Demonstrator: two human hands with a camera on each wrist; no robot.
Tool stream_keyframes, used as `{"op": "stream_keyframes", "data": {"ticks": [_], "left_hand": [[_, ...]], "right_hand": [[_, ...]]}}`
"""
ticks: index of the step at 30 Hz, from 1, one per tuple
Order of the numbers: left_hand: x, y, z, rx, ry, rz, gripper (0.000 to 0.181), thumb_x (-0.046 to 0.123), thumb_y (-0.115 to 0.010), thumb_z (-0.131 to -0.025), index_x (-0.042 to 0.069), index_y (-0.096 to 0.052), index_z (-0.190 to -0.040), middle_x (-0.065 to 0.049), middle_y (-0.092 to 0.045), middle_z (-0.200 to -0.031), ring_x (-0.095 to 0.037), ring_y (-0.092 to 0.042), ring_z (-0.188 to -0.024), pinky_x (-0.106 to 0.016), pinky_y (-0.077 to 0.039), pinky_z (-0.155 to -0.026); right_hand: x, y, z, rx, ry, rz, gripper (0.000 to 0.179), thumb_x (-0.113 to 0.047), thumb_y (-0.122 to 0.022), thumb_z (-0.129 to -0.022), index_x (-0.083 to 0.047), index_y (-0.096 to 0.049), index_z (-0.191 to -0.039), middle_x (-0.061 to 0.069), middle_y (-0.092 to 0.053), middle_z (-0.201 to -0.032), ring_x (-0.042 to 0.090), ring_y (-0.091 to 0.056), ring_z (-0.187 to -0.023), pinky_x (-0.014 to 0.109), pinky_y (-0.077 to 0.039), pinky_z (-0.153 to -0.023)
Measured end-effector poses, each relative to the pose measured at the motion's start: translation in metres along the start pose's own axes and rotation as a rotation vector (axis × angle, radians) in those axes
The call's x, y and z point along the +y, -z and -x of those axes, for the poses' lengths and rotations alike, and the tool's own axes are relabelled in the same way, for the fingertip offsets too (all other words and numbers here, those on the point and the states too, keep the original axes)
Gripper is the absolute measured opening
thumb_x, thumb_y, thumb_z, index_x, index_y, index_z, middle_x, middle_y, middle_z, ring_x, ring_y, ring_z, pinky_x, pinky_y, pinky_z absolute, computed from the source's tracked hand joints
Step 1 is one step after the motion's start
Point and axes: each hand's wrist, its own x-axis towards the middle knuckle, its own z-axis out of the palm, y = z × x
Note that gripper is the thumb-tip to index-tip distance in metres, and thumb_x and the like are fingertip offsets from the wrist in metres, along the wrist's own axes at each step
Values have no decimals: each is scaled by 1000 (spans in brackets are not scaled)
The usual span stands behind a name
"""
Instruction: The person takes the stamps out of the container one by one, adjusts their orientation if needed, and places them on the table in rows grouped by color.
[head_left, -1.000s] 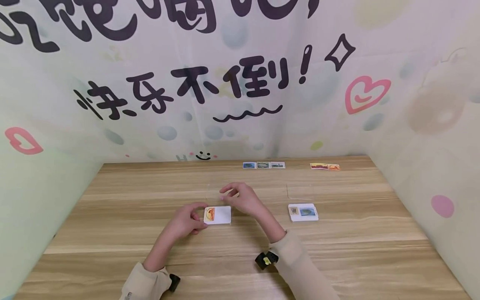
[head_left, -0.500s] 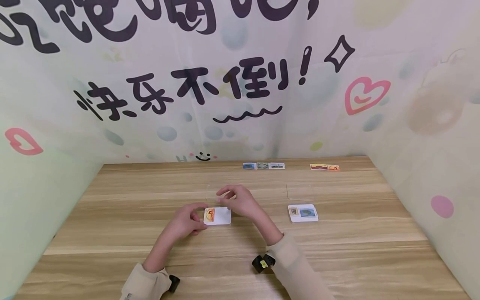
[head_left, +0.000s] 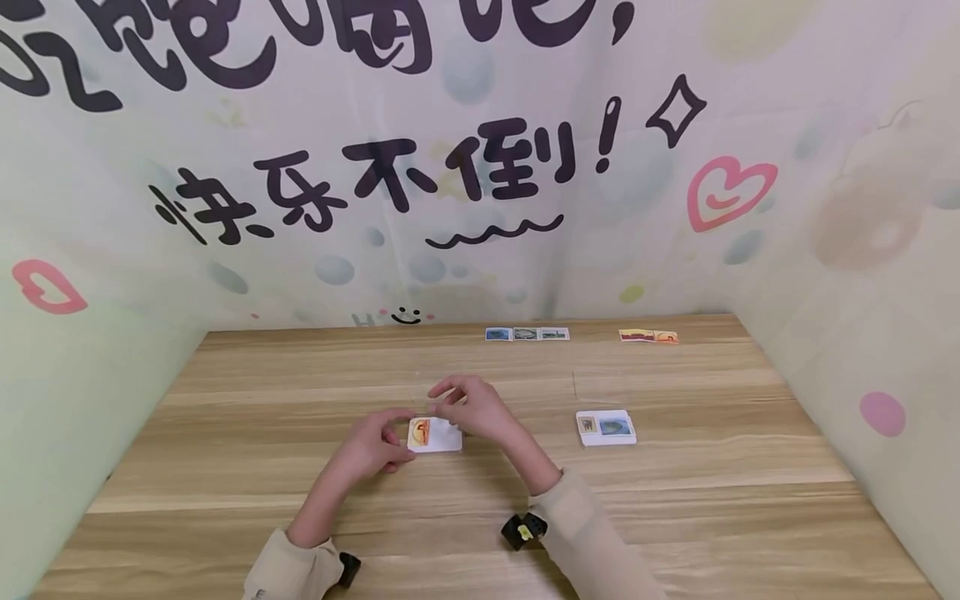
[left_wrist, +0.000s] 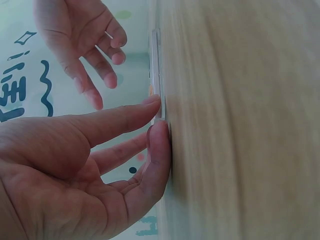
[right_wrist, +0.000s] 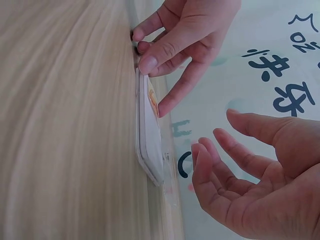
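A low white card stack [head_left: 444, 438] lies on the wooden table, in what looks like a shallow clear case. An orange stamp-like picture [head_left: 421, 431] is on the left part of its top. My left hand [head_left: 371, 447] holds the stack's left end, thumb at the near corner and a finger at the far corner. Over the stack's far right side hovers my right hand [head_left: 474, 410], fingers loosely bent, with nothing visible between them. In the right wrist view this hand [right_wrist: 250, 175] is apart from the stack [right_wrist: 148, 137]. A faint clear lid-like piece lies just beyond, partly hidden.
To the right sits a second white card stack [head_left: 606, 428] bearing two stamp-like pictures. Behind it lies a clear flat piece [head_left: 597, 386]. Blue and green stamps [head_left: 527, 334] and orange-red stamps [head_left: 648, 336] lie along the back edge, before a printed cloth wall [head_left: 495, 275].
My right hand has drifted slightly left and nearer, staying above the stack's far side. My left hand keeps its hold on the stack's left end.
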Motion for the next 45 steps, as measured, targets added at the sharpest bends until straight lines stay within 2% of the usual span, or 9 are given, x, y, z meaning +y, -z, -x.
{"op": "stream_keyframes", "data": {"ticks": [20,45], "left_hand": [[-2,-1,0,-2,-3,14,54,-4,-81,-87,-6,-62,-138,-6,-57,-68,-14,-54,-53,-27,-47,-53],[-1,1,1,-16,-3,16,56,-3,-81,-88,-7,-60,-140,-4,-56,-66,-15,-53,-53,-25,-43,-52]], "right_hand": [[5,-7,-2,-17,-58,5,21,-9,-75,-97,0,-74,-117,8,-65,-93,15,-58,-69,22,-49,-60],[12,-12,-6,-60,-98,43,20,-7,-75,-96,0,-74,-114,6,-63,-86,15,-57,-70,22,-43,-60]]}}
